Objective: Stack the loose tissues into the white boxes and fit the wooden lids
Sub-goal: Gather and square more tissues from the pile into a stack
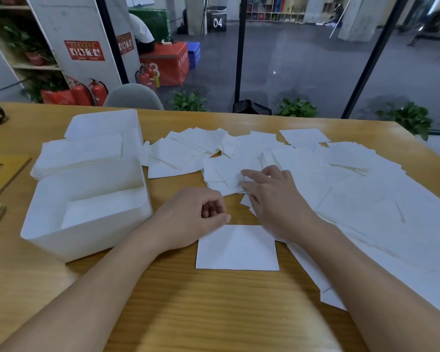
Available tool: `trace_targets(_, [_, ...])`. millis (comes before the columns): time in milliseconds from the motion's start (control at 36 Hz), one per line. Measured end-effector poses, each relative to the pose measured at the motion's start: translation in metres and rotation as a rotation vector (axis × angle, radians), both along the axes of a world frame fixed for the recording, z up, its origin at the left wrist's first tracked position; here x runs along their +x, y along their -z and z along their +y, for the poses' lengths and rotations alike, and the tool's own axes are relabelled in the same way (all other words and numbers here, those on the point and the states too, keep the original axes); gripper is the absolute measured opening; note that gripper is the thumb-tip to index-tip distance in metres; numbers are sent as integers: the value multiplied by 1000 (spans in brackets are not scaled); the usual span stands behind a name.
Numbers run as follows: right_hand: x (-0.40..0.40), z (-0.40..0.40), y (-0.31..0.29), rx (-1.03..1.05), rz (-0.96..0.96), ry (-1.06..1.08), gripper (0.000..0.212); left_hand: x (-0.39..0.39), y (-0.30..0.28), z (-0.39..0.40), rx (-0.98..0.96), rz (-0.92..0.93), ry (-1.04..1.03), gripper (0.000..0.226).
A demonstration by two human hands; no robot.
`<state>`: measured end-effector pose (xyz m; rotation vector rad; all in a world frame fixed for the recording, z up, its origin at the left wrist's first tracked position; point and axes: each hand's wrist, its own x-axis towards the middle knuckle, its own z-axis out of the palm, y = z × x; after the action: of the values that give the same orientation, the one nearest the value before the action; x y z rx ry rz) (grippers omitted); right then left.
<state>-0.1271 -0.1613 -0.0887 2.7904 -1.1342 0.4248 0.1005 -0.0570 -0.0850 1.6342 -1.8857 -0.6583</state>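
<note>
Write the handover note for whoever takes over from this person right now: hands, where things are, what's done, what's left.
Left hand: fingers curled, thumb on the top edge of the single tissue lying at the near table edge.
Right hand: fingers spread on the loose tissues scattered across the middle and right of the table.
Far white box: piled with tissues above its rim, no lid.
Near white box: only a thin layer at the bottom, no lid.
Wooden lids: lying at the left table edge, unfitted.
Left to do: stack most of the tissues into the near box, then fit both lids.
</note>
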Motion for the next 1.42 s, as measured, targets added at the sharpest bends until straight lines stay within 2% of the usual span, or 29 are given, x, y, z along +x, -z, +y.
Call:
trace_targets(167, [2, 3, -2, 20, -5, 0, 38, 2, -1, -2, -14, 6, -58, 15])
trace_targets(306, [-1, 5, -7, 61, -96, -9, 32, -2, 2, -4, -75, -2, -121, 13])
trace_targets(361, [-5, 9, -11, 71, -160, -15, 29, -3, 3, -6, -101, 49, -176, 8])
trace_targets(417, [-11, 18, -14, 95, -228, -41, 29, -3, 4, -9, -111, 198, -217, 14])
trace_targets(528, [-18, 44, -17, 159, -318, -124, 33, -12, 4, -11, -11, 673, -249, 44])
trace_targets(583, [-19, 56, -17, 198, -309, -178, 33, -14, 7, -12, 21, 755, -275, 53])
trace_targets(639, [-19, 63, -17, 229, -283, -228, 33, -13, 10, -13, 36, 736, -304, 56])
trace_targets(722, [-19, 68, -15, 276, -289, -292, 32, -8, 13, -12, -32, 487, -332, 42])
trace_targets(806, [-20, 63, -16, 324, -438, -276, 27, -7, 11, -9, -75, 388, -297, 40])
trace_targets(889, [-27, 53, -20, 338, -582, -149, 38, -7, 2, -6, -37, 428, -199, 43])
trace_targets(972, [-35, 43, -19, 388, -570, -52, 50, -9, -6, -2, -43, 564, -89, 31])
trace_targets(1028, [-37, 39, -17, 453, -617, -14, 42, -9, -7, -1, -54, 598, -65, 22])
trace_targets(1111, [-37, 36, -18, 612, -797, 11, 18, -9, -8, 1, -45, 597, -73, 15])
trace_targets(1194, [-39, 36, -23, 739, -913, 24, 9, -7, -13, 3, -9, 508, -105, 14])
trace_targets(1250, [-42, 36, -26, 825, -902, 18, 8, -4, -15, 4, 28, 413, -114, 20])
trace_targets(1333, [-47, 35, -26, 838, -776, 39, 10, 3, -15, 7, 105, 264, -104, 19])
trace_targets(1417, [-49, 35, -25, 907, -685, 63, 10, 7, -16, 9, 209, 256, -71, 16])
